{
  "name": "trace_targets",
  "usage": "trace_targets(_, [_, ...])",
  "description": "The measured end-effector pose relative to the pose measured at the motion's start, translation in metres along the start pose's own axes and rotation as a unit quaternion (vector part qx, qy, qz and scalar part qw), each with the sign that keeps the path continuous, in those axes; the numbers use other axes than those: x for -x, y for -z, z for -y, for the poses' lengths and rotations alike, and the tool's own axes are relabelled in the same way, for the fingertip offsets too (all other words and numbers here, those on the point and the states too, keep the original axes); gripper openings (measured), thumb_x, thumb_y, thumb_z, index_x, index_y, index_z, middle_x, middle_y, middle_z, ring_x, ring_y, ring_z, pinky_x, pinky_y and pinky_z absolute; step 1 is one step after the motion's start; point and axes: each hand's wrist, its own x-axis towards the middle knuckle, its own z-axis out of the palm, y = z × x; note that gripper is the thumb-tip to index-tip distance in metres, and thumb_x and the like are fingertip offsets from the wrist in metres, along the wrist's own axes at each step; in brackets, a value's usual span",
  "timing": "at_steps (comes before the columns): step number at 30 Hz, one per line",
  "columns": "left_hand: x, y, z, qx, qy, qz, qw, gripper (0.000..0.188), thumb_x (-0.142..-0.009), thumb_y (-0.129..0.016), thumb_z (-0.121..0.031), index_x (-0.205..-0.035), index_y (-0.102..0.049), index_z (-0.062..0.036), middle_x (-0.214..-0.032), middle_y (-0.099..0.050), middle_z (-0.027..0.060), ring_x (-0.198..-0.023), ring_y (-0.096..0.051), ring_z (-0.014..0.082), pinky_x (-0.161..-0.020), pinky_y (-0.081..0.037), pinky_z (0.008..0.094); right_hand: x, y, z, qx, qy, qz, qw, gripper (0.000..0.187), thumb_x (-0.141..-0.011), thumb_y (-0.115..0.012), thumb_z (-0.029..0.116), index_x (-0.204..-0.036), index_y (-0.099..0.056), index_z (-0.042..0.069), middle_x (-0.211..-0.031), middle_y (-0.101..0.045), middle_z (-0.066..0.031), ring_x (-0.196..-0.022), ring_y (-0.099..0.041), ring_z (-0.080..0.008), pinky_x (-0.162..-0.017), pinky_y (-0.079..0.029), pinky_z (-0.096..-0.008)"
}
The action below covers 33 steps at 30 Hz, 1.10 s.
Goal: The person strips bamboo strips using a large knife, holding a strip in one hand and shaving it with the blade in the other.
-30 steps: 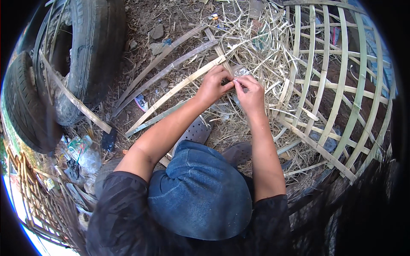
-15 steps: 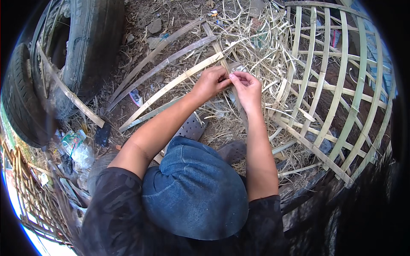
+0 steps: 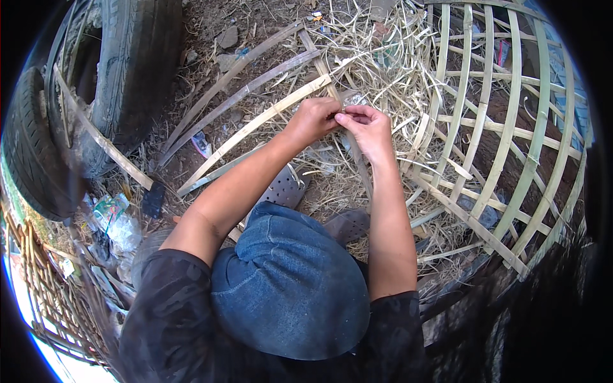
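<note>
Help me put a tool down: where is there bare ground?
Mostly bare soil, with a few stones, lies beyond the farthest grey slat, between the large tyre and the pale shavings. Crowded: right of the right hand, shavings and slatted lattice; lower left, plastic litter.

Dry split wood, dull rubber and faded cloth.
The blue cap (image 3: 294, 287) is matt, rough-napped cloth; ahead of it, the slats (image 3: 281, 108) look like split wood or bamboo, smooth-faced and low in sheen, with papery, matt shavings (image 3: 389, 83) beyond. Right of the cap, the lattice (image 3: 516, 64) shares that smooth, woody finish. Far left of it, the tyre (image 3: 137, 76) is matt, grooved rubber; the nearer bag (image 3: 124, 233) is crinkled, glossy plastic.
</note>
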Motion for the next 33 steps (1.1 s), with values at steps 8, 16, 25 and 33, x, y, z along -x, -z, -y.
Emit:
trace_targets(8, [0.001, 0.002, 0.007, -0.013, -0.059, 0.005, 0.998, 0.018, -0.064, -0.073, -0.006, -0.074, -0.058, -0.0018, -0.067, -0.058, 0.0144, -0.063, -0.059, 0.0331, -0.057, -0.048, 0.0416, 0.005, -0.003, 0.001, 0.015, 0.011, 0.002, 1.0, 0.037, -0.069, -0.082, 0.013, -0.097, -0.066, -0.005, -0.084, -0.067, -0.0084, -0.074, -0.061, -0.011, -0.068, -0.051, -0.0238])
trace_targets(16, [-0.003, -0.001, 0.012, -0.015, -0.007, 0.015, 1.0, 0.028, -0.076, -0.076, -0.018, -0.064, -0.056, -0.0016, -0.059, -0.053, 0.0103, -0.052, -0.049, 0.0198, -0.049, -0.041, 0.0346, 0.082, 0.051, 0.014, -0.082, 0.103, -0.217, 0.967, 0.028, -0.084, -0.071, 0.02, -0.1, -0.065, -0.003, -0.09, -0.067, -0.0076, -0.082, -0.061, -0.0126, -0.076, -0.049, -0.0263])
trace_targets(25, [-0.005, -0.013, 0.0, -0.031, 0.023, 0.006, 0.999, 0.038, -0.075, -0.079, -0.012, -0.058, -0.047, -0.0004, -0.052, -0.046, 0.0038, -0.048, -0.036, 0.009, -0.042, -0.032, 0.0273, 0.248, 0.171, -0.134, 0.037, -0.027, -0.489, 0.871, 0.026, -0.088, -0.064, 0.017, -0.105, -0.06, -0.002, -0.083, -0.066, -0.0057, -0.074, -0.059, -0.0086, -0.067, -0.045, -0.0213])
trace_targets(33, [-0.004, -0.007, -0.007, -0.05, 0.036, -0.005, 0.998, 0.042, -0.076, -0.079, -0.012, -0.057, -0.043, -0.0004, -0.052, -0.04, 0.0017, -0.05, -0.031, 0.0083, -0.043, -0.028, 0.0271, 0.196, 0.154, -0.194, 0.015, -0.316, -0.436, 0.842, 0.061, -0.076, -0.073, 0.029, -0.114, -0.046, -0.01, -0.095, -0.062, -0.0229, -0.074, -0.065, -0.0299, -0.052, -0.053, -0.0357])
